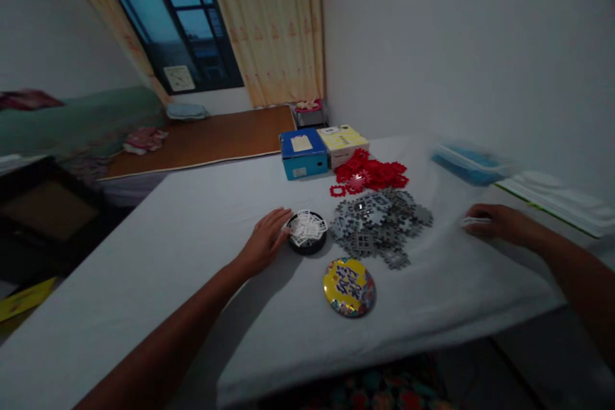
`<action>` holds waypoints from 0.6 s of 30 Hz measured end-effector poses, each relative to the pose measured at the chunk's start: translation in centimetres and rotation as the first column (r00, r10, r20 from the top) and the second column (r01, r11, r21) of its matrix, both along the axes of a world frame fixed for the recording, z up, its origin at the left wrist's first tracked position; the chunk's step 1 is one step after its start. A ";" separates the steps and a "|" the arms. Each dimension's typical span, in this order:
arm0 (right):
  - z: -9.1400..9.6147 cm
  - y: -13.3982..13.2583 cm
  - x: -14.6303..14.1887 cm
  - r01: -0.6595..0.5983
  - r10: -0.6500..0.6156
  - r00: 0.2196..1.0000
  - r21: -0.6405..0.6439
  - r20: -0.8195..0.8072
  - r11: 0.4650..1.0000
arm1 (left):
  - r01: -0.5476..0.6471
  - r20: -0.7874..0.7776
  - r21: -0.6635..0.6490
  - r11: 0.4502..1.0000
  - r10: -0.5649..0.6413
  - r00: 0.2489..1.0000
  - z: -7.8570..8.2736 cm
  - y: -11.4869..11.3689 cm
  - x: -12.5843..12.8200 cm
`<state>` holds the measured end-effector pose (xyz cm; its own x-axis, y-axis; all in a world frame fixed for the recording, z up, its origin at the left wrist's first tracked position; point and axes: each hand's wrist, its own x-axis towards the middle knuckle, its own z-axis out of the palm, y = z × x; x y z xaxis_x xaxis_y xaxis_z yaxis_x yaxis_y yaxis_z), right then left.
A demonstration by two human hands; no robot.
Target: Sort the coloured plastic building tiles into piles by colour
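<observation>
My left hand (264, 240) is at the left side of a round black tin (307, 250), its fingertips and thumb against the rim. White plastic grid pieces (307, 228) are heaped inside, some sticking up past the edge. Over at the right of the table, my right hand (502, 224) is closed on a thin white piece (476, 221); how many it holds I cannot tell. Between the hands lies a pile of grey interlocking plastic pieces (379, 221). A round yellow lid (350, 287) with dark lettering lies nearer to me.
Red interlocking pieces (379, 173) are piled behind the grey ones. A blue box (303, 157) and a yellow-and-white box (342, 142) stand at the back. Along the wall lie a blurred blue container (468, 165) and a white item (552, 195). White cloth (182, 256) covers the table.
</observation>
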<state>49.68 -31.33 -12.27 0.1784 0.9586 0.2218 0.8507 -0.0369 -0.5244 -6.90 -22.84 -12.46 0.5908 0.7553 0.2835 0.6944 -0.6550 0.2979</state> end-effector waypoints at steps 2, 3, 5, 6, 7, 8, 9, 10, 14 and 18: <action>1.2 1.4 -0.7 -0.089 0.088 0.996 -0.062 -0.017 0.994 | -0.013 0.043 -0.026 1.000 0.014 0.999 -0.2 -0.2 -0.7; 2.0 2.1 -2.1 -0.140 0.138 0.990 -0.051 -0.027 0.989 | -0.012 0.057 -0.037 0.999 0.014 0.998 -0.3 -0.4 -0.9; 3.9 3.3 -6.9 -0.256 0.257 0.965 0.016 -0.051 0.966 | 0.014 0.073 -0.052 0.999 -0.011 0.997 -0.5 -0.7 -0.9; 4.7 3.8 -10.2 -0.316 0.318 0.944 0.038 -0.085 0.948 | 0.039 0.077 -0.058 0.998 -0.034 0.996 -0.5 -0.8 -0.6; 5.3 4.4 -13.8 -0.386 0.388 0.915 0.039 -0.110 0.922 | 0.066 0.081 -0.061 0.996 -0.061 0.995 -0.6 -0.9 -0.3; 5.6 5.0 -17.4 -0.456 0.457 0.881 0.037 -0.124 0.889 | 0.091 0.087 -0.063 0.994 -0.086 0.992 -0.6 -1.0 0.0; 5.7 5.6 -20.9 -0.516 0.517 0.847 0.042 -0.123 0.856 | 0.111 0.097 -0.064 0.992 -0.105 0.990 -0.7 -1.0 0.4; 5.5 6.3 -24.0 -0.564 0.565 0.818 0.039 -0.112 0.825 | 0.124 0.110 -0.064 0.990 -0.116 0.987 -0.8 -1.0 0.8; 4.0 8.9 -31.3 -0.672 0.671 0.739 -0.002 -0.062 0.740 | 0.107 0.150 -0.081 0.991 -0.094 0.984 -1.2 -1.1 1.3; 3.3 10.4 -30.9 -0.682 0.681 0.731 0.004 -0.041 0.732 | 0.082 0.163 -0.117 0.990 -0.063 0.985 -1.2 -1.5 0.3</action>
